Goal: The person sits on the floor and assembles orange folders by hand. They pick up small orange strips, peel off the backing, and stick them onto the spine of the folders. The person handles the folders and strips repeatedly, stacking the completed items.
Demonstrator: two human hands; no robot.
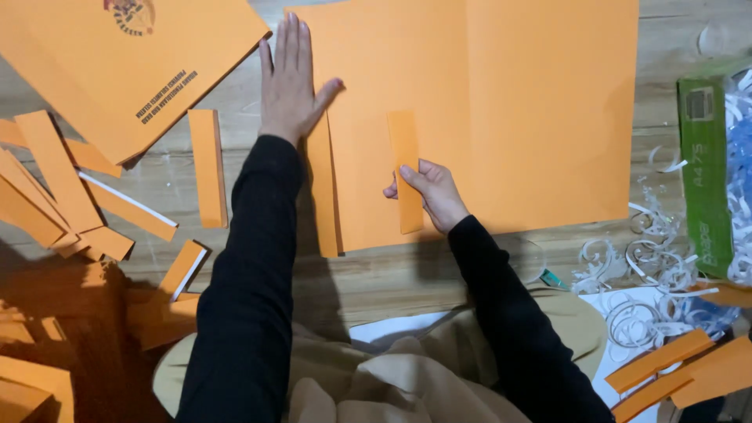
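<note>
Nearest the lens I log the lap in beige cloth (407, 376) and two black sleeves (251, 282) reaching out over the wooden floor (407, 274).

Left hand (291, 82): flat, fingers spread wide, palm pressing the left edge of the big orange sheet (501, 102). It grips nothing.

Right hand (435, 192): pinched on a narrow orange strip (405, 168), which stands upright on the sheet, near its lower edge and just right of a raised fold or cut flap (323, 188).

Around: printed orange covers (125, 55) at upper left, loose cut strips (63, 188) left of the arm, more strips (666, 368) lower right, white paper curls (634, 266), a green box (705, 164).

Judgement: the strip looks to be in placement against the sheet, as a gauge or a piece to line up. I judge the next move needs the strip squared to the fold while the left palm stops the sheet sliding.
</note>
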